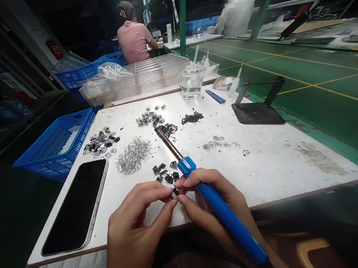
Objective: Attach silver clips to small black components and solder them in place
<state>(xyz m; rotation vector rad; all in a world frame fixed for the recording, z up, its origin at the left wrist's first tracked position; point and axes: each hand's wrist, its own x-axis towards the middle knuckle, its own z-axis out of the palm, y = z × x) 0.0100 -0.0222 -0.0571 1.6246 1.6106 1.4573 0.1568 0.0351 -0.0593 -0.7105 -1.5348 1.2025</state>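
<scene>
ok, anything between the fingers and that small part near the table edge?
Nothing visible. The fingers of the left hand and right hand already pinch the small part directly. The blue-handled tool lies across the right hand, its shaft pointing away over the table, beside the part, not between.

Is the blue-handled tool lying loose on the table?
No: the blue-handled tool is gripped in the right hand, which together with the left hand pinches a small metal part.
</scene>
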